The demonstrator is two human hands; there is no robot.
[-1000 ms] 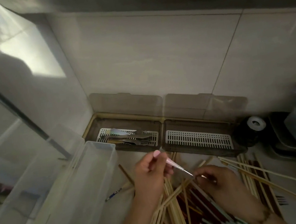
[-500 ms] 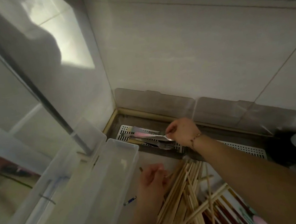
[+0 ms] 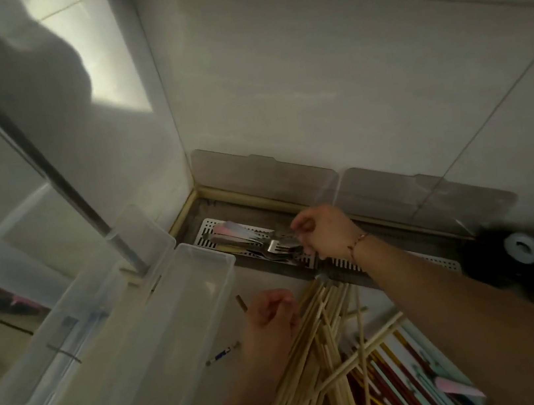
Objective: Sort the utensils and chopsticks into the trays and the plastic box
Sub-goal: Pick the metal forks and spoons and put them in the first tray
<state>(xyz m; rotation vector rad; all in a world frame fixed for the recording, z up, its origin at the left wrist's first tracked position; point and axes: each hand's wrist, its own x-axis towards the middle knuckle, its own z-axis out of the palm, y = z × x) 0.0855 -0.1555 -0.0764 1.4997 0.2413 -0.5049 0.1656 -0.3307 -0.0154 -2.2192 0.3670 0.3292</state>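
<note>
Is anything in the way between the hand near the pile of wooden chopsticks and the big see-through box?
Nothing visible blocks it. The left hand rests at the edge of the chopstick pile, and the clear plastic box stands open right beside it. Only bare counter with a small blue-and-white stick lies between them, low and flat.
</note>
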